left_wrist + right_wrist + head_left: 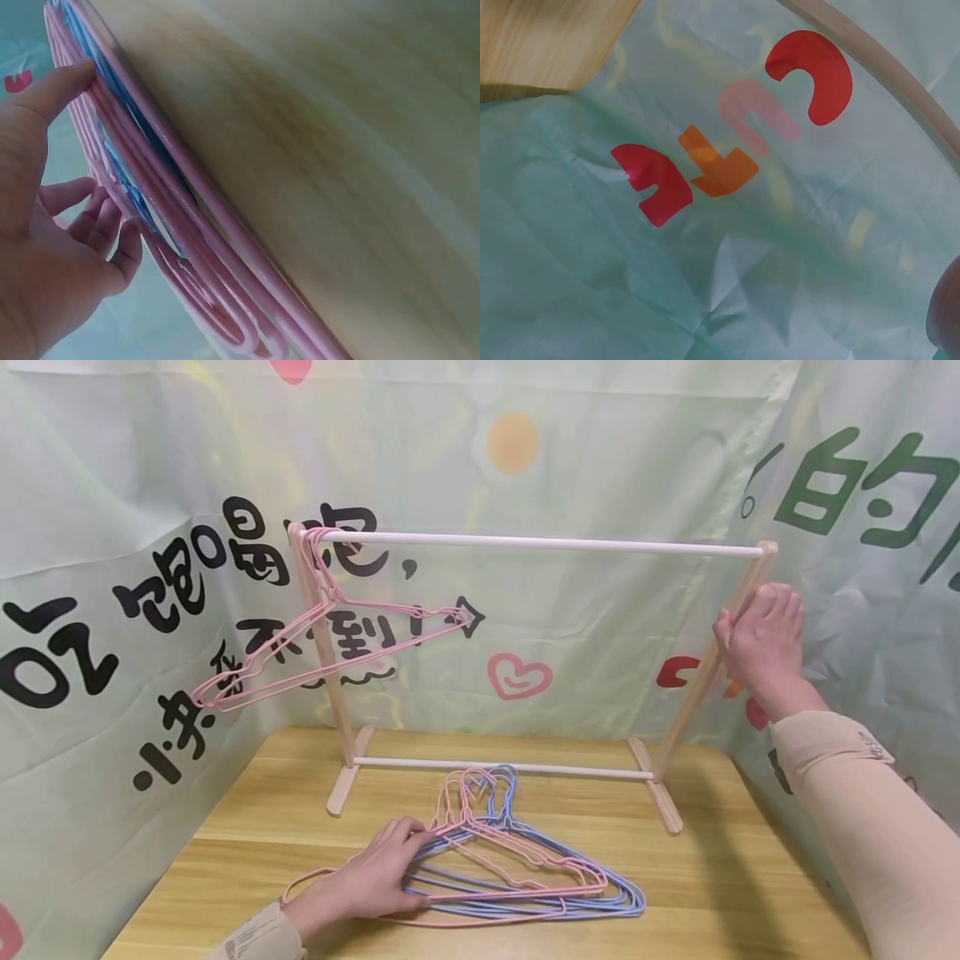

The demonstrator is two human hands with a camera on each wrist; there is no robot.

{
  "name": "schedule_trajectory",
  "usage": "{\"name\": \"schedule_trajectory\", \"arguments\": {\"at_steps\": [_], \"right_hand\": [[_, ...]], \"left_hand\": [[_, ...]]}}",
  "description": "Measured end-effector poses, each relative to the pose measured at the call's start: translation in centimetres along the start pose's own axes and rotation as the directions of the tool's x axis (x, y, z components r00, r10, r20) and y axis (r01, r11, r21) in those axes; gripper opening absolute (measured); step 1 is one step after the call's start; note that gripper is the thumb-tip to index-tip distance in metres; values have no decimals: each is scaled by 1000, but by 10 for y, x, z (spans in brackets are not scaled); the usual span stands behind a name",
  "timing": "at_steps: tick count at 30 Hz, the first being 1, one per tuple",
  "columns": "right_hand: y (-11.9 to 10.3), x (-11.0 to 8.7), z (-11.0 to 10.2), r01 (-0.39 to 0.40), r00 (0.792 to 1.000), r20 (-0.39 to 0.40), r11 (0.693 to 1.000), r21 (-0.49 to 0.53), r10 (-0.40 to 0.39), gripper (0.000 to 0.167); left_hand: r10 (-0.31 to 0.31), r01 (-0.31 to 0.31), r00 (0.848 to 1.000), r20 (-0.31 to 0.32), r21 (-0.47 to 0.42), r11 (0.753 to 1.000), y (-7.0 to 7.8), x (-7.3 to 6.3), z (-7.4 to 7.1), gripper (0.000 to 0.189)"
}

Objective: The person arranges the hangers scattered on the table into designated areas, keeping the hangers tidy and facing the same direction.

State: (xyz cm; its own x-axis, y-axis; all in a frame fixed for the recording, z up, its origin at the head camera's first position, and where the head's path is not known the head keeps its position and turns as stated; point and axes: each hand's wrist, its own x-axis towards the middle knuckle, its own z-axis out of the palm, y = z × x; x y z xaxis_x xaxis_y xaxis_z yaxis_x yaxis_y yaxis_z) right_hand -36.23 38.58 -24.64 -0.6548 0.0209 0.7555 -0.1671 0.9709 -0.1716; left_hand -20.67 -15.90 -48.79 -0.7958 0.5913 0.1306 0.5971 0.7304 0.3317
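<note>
Pink hangers (540, 891) and blue hangers (626, 906) lie in an overlapping stack on the table, hooks toward the rack. My left hand (378, 868) grips the stack's left end. In the left wrist view, its thumb (71, 82) rests on the pink wires while the bent fingers (127, 251) meet them lower down. At the right, my right hand (763, 639) holds the upright post (697, 693) of a small wooden rack, thumb across the post. In the right wrist view, that post (877, 64) crosses the upper right corner.
More pink hangers (397, 647) hang at the left end of the rack's white top rod (540, 542). A lower white rod (570, 769) joins the two wooden feet. Printed cloth (600, 652) surrounds the wooden table (247, 827) at the back and sides.
</note>
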Motion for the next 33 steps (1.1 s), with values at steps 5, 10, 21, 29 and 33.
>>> {"name": "schedule_trajectory", "arguments": {"at_steps": [5,10,21,29,33], "right_hand": [[0,1,1,17,1000,-22,1000,8,-16,35],[0,1,1,15,1000,-24,1000,13,-14,36],[2,2,2,13,999,-30,1000,8,-13,36],[2,0,3,-9,1000,1,1000,6,9,37],[1,0,2,-12,1000,1,1000,9,12,37]], "left_hand": [[-21,21,1000,18,-15,1000,2,0,0,92],[0,0,1000,0,21,1000,3,-1,0,91],[26,-26,1000,6,16,1000,4,-3,-1,88],[67,-70,990,-126,-13,997,3,-6,3,89],[103,-104,971,-214,5,995,4,-6,0,96]]}}
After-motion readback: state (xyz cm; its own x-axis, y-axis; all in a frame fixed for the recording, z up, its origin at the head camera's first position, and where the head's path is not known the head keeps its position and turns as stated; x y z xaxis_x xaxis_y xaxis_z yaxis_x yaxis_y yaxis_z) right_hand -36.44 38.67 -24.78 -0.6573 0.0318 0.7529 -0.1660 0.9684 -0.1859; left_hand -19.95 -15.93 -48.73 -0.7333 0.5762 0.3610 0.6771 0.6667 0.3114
